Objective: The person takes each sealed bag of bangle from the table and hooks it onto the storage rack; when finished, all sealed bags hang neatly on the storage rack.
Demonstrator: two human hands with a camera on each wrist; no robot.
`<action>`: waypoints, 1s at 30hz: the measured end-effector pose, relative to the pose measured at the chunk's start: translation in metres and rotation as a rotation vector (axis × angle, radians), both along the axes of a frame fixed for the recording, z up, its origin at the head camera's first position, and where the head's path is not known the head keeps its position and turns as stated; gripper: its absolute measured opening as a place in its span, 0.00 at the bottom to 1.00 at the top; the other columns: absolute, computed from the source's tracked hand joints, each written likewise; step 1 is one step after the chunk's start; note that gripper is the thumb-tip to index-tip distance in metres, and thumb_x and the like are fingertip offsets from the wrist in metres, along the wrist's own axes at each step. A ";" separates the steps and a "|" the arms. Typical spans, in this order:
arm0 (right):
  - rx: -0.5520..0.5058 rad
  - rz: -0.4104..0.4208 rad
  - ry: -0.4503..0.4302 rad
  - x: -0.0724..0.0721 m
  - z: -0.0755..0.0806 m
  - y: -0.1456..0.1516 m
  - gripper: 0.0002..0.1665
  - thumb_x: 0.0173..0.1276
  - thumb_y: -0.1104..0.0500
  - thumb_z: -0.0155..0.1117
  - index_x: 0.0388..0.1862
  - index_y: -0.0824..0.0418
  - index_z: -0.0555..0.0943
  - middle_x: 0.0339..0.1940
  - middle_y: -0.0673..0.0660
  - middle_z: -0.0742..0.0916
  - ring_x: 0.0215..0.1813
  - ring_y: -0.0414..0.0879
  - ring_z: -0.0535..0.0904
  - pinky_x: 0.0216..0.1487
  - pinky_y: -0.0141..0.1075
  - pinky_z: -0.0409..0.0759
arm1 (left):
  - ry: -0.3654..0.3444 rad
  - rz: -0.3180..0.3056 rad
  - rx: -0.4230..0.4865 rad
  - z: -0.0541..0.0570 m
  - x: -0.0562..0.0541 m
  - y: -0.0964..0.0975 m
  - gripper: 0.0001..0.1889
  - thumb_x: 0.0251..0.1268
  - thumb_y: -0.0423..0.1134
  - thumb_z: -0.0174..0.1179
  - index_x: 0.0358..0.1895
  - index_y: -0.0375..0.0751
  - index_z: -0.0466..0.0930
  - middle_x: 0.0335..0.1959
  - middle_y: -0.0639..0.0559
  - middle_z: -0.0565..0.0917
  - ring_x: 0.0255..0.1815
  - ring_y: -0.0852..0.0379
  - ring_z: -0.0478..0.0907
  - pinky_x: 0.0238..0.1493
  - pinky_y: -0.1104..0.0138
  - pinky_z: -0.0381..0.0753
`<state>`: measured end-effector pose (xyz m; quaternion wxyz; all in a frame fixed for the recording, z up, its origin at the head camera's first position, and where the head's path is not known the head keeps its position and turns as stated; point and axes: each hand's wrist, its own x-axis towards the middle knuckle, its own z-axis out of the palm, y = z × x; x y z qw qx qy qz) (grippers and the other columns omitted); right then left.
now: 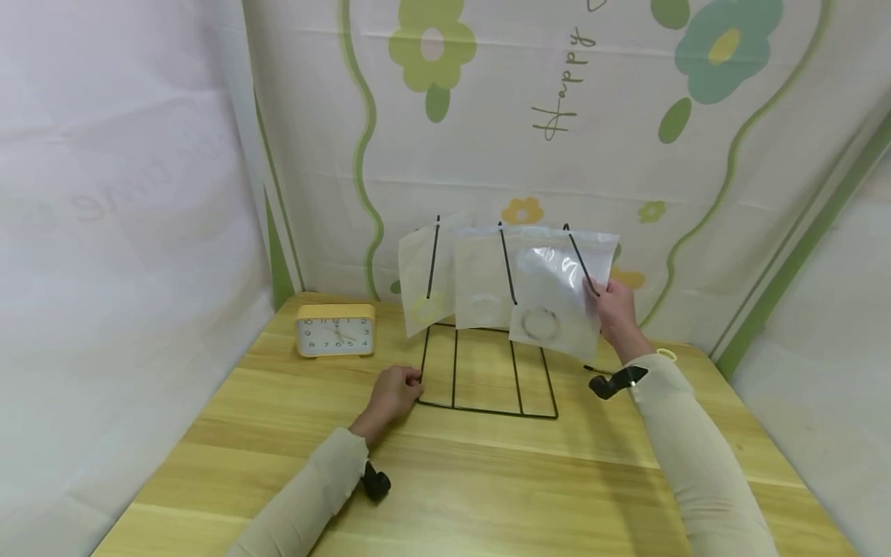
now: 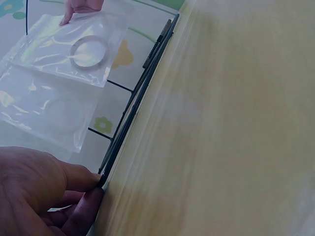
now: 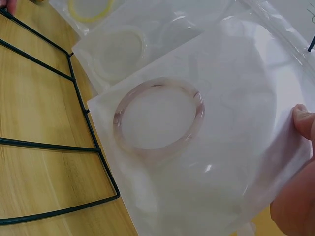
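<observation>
A black wire rack [image 1: 487,411] stands on the wooden table, three clear zip bags hanging from its prongs. My left hand [image 1: 395,394] pinches the rack's front left corner between thumb and fingers. At the right, my right hand [image 1: 618,309] grips the side edge of the right bag [image 1: 567,329], thumb on its front, close to the prong's tip. Inside that bag lies a pale bangle with brown patches [image 3: 198,113]. The middle bag [image 1: 480,271] contains a whitish bangle [image 3: 142,49], and the left bag [image 1: 418,271] a yellow one [image 3: 88,19].
A yellow clock [image 1: 336,329] stands left of the rack. Behind my right wrist, a small yellow ring [image 1: 666,354] and a thin dark stick [image 1: 597,370] lie on the table. A flower-print curtain [image 1: 487,170] hangs behind, with white cloth at both sides.
</observation>
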<state>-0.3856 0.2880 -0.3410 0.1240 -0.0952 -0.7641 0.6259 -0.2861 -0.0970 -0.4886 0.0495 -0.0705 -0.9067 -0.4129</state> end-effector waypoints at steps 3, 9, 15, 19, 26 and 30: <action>-0.013 0.001 -0.002 -0.003 -0.001 -0.001 0.18 0.63 0.43 0.69 0.38 0.55 0.78 0.31 0.45 0.81 0.37 0.39 0.76 0.36 0.26 0.77 | -0.004 0.002 0.000 0.001 0.001 0.000 0.15 0.60 0.31 0.66 0.51 0.33 0.84 0.34 0.49 0.86 0.30 0.59 0.77 0.37 0.63 0.80; 0.018 -0.018 -0.020 -0.008 0.000 -0.003 0.20 0.63 0.41 0.68 0.39 0.55 0.77 0.33 0.46 0.80 0.38 0.39 0.75 0.37 0.26 0.76 | -0.001 0.003 0.003 0.001 0.001 -0.001 0.15 0.60 0.31 0.65 0.51 0.34 0.85 0.32 0.49 0.85 0.29 0.59 0.75 0.36 0.64 0.78; 0.015 -0.011 -0.016 -0.009 0.001 -0.003 0.20 0.63 0.42 0.68 0.38 0.56 0.77 0.31 0.45 0.81 0.36 0.39 0.76 0.37 0.26 0.77 | 0.021 -0.004 0.001 -0.001 -0.001 -0.001 0.14 0.59 0.30 0.65 0.49 0.34 0.86 0.29 0.51 0.85 0.28 0.60 0.74 0.36 0.64 0.79; 0.000 -0.017 -0.013 -0.011 0.000 -0.003 0.19 0.62 0.43 0.69 0.37 0.55 0.77 0.30 0.44 0.81 0.37 0.39 0.76 0.38 0.26 0.77 | 0.012 -0.004 0.000 -0.001 -0.001 -0.001 0.13 0.60 0.31 0.65 0.48 0.35 0.86 0.29 0.51 0.85 0.28 0.60 0.74 0.36 0.65 0.78; 0.028 -0.009 -0.015 -0.013 0.000 -0.002 0.20 0.63 0.41 0.68 0.38 0.55 0.77 0.30 0.43 0.80 0.37 0.38 0.75 0.38 0.26 0.76 | 0.012 -0.009 0.000 -0.001 -0.001 -0.001 0.10 0.59 0.31 0.65 0.44 0.36 0.87 0.25 0.53 0.82 0.25 0.60 0.73 0.32 0.67 0.74; 0.037 -0.008 -0.017 -0.013 0.001 -0.002 0.21 0.63 0.41 0.67 0.39 0.56 0.76 0.31 0.43 0.80 0.38 0.38 0.75 0.39 0.26 0.75 | 0.029 -0.010 -0.001 -0.002 -0.002 -0.001 0.07 0.59 0.30 0.65 0.40 0.37 0.87 0.22 0.55 0.80 0.24 0.60 0.71 0.31 0.68 0.72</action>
